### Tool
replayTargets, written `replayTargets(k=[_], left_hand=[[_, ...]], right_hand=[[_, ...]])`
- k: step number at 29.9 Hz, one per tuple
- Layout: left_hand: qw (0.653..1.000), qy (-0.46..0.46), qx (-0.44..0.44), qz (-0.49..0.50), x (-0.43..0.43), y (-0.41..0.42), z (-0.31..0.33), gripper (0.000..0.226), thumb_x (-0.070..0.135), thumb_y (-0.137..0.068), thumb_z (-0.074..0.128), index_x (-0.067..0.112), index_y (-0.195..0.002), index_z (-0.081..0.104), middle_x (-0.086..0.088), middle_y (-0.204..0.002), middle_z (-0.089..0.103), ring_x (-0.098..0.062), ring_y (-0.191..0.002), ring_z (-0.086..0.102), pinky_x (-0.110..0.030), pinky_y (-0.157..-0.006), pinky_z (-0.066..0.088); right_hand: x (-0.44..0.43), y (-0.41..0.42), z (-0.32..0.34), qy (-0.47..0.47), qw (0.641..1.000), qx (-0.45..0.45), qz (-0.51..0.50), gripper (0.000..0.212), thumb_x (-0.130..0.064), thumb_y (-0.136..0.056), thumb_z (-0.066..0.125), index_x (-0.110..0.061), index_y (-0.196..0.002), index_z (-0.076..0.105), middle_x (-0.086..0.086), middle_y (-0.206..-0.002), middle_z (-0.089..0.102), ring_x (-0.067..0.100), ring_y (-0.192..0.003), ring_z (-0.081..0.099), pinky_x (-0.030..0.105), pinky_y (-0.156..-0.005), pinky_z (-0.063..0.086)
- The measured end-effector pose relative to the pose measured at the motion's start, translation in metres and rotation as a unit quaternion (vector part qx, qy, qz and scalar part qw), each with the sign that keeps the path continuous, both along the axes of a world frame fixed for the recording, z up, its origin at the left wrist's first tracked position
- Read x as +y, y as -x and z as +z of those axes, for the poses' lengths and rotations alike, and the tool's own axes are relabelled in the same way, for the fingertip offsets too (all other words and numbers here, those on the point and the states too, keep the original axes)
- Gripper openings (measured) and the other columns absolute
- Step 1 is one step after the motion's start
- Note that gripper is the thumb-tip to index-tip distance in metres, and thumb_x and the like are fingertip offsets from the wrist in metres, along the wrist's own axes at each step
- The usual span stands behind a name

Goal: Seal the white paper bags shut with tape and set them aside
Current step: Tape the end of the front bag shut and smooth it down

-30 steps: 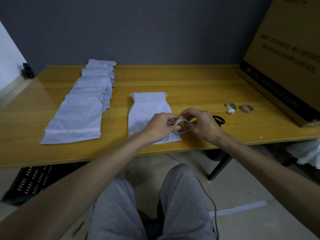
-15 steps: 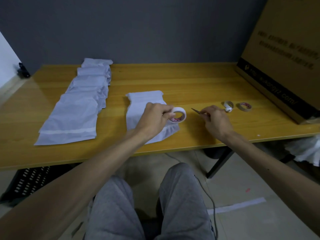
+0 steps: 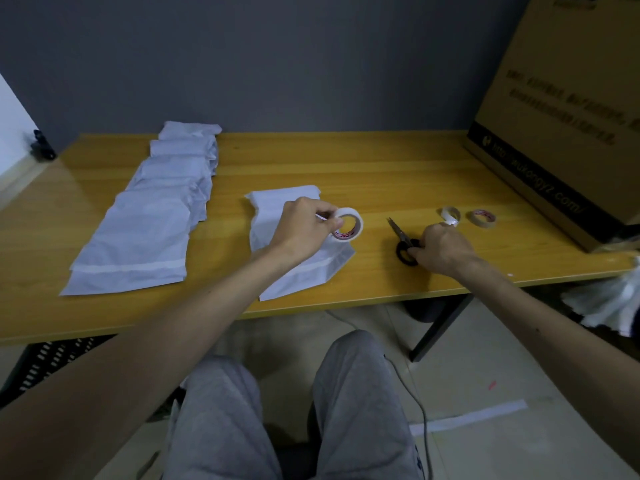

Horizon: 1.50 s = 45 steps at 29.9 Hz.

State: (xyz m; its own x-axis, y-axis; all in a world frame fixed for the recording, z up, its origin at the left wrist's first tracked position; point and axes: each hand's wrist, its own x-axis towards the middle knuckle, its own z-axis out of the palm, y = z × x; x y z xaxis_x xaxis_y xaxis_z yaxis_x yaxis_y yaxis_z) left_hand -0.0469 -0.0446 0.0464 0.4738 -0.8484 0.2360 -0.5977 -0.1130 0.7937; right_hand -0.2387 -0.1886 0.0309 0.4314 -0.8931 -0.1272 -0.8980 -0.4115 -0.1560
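Note:
A white paper bag [image 3: 298, 271] lies flat on the wooden table [image 3: 381, 174] in front of me. My left hand [image 3: 304, 230] holds a white tape roll [image 3: 348, 225] upright just above the bag's right side. To the right, my right hand [image 3: 441, 249] grips the black handles of a pair of scissors [image 3: 403, 242], whose blades point away from me along the tabletop. A row of several white bags [image 3: 152, 216], overlapping, lies at the left; the nearest one has a strip of tape across it.
Two more tape rolls, one white [image 3: 450, 215] and one brown [image 3: 481, 218], lie beyond my right hand. A big cardboard box [image 3: 568, 126] stands at the table's right end. White plastic [image 3: 609, 299] hangs off the right edge. My knees sit under the table's front edge.
My hands have parted: the left lifted the tape roll over the bag, and the right went right and took hold of the scissors, which now rest on the table.

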Motion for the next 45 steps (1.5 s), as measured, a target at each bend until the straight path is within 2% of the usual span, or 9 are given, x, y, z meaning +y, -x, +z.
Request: replayTargets(k=[2, 6, 9, 11, 16, 21, 28, 33, 45], left_hand=[[1.000, -0.001, -0.003, -0.006, -0.003, 0.001, 0.002, 0.010, 0.017, -0.086, 0.070, 0.010, -0.091, 0.075, -0.006, -0.076, 0.070, -0.022, -0.080, 0.063, -0.031, -0.074, 0.048], [1.000, -0.005, -0.013, -0.007, -0.006, 0.003, 0.005, 0.011, 0.018, -0.087, 0.069, 0.011, -0.094, 0.074, 0.002, -0.072, 0.064, -0.014, -0.070, 0.057, -0.018, -0.064, 0.041], [1.000, -0.002, -0.015, -0.004, -0.007, 0.005, 0.007, 0.010, 0.019, -0.087, 0.069, 0.013, -0.093, 0.074, -0.003, -0.078, 0.068, -0.020, -0.078, 0.063, -0.032, -0.075, 0.052], [1.000, 0.003, -0.012, -0.004, -0.007, 0.004, 0.008, 0.010, 0.019, -0.087, 0.070, 0.013, -0.094, 0.074, -0.004, -0.080, 0.069, -0.022, -0.079, 0.065, -0.039, -0.081, 0.054], [0.999, 0.022, -0.023, -0.001, -0.008, 0.003, 0.004, 0.014, 0.018, -0.088, 0.069, 0.012, -0.099, 0.073, -0.005, -0.091, 0.063, -0.022, -0.083, 0.062, -0.043, -0.081, 0.053], [0.999, 0.018, -0.044, 0.001, -0.010, 0.006, 0.003, 0.013, 0.018, -0.089, 0.067, 0.012, -0.099, 0.073, -0.009, -0.096, 0.064, -0.021, -0.085, 0.059, -0.030, -0.079, 0.048], [0.998, 0.018, -0.053, 0.017, -0.010, 0.008, 0.003, 0.013, 0.020, -0.089, 0.066, 0.012, -0.098, 0.072, -0.007, -0.097, 0.063, -0.019, -0.085, 0.059, -0.029, -0.079, 0.047], [0.998, 0.017, -0.055, 0.028, -0.011, 0.007, 0.002, 0.013, 0.021, -0.089, 0.066, 0.012, -0.096, 0.072, -0.006, -0.097, 0.064, -0.019, -0.085, 0.058, -0.033, -0.080, 0.048], [0.997, 0.017, -0.063, 0.035, -0.012, 0.006, 0.003, 0.012, 0.022, -0.089, 0.066, 0.011, -0.092, 0.071, -0.007, -0.094, 0.065, -0.021, -0.083, 0.059, -0.035, -0.077, 0.049]], right_hand=[[0.002, -0.002, 0.005, -0.008, 1.000, 0.011, 0.014, 0.031, -0.033, -0.088, 0.065, -0.006, -0.076, 0.057, 0.010, -0.077, 0.056, 0.022, -0.063, 0.054, 0.028, -0.047, 0.037], [0.010, -0.006, 0.009, -0.001, 0.999, 0.025, 0.026, 0.033, -0.026, -0.087, 0.066, -0.013, -0.070, 0.042, 0.007, -0.079, 0.048, 0.024, -0.072, 0.053, 0.027, -0.045, 0.032], [0.011, -0.006, 0.013, 0.004, 0.999, 0.026, 0.031, 0.027, -0.018, -0.087, 0.064, -0.008, -0.074, 0.044, 0.010, -0.085, 0.048, 0.024, -0.074, 0.051, 0.026, -0.045, 0.031], [0.009, -0.006, 0.015, -0.011, 0.999, 0.022, 0.039, 0.029, -0.017, -0.086, 0.062, -0.008, -0.067, 0.044, 0.007, -0.075, 0.047, 0.020, -0.064, 0.048, 0.025, -0.044, 0.031], [0.005, -0.003, 0.014, -0.028, 0.997, -0.062, 0.039, 0.035, -0.019, -0.085, 0.067, -0.006, -0.062, 0.045, 0.005, -0.063, 0.045, 0.017, -0.052, 0.042, 0.027, -0.041, 0.030], [0.008, 0.004, 0.023, -0.035, 0.994, -0.084, 0.067, 0.040, -0.031, -0.090, 0.062, -0.008, -0.061, 0.047, 0.003, -0.054, 0.043, 0.018, -0.045, 0.037, 0.025, -0.040, 0.027], [0.027, 0.010, 0.058, -0.158, 0.983, -0.034, 0.087, 0.027, -0.029, -0.092, 0.058, -0.006, -0.084, 0.047, 0.006, -0.072, 0.042, 0.018, -0.061, 0.035, 0.032, -0.054, 0.025], [0.036, 0.014, 0.068, -0.203, 0.970, -0.106, 0.082, 0.027, -0.034, -0.090, 0.061, -0.011, -0.084, 0.050, 0.002, -0.085, 0.042, 0.019, -0.074, 0.043, 0.031, -0.063, 0.033], [0.045, 0.015, 0.067, -0.226, 0.965, -0.095, 0.094, 0.028, -0.037, -0.088, 0.062, -0.013, -0.081, 0.050, 0.006, -0.087, 0.049, 0.020, -0.075, 0.043, 0.032, -0.067, 0.036]])
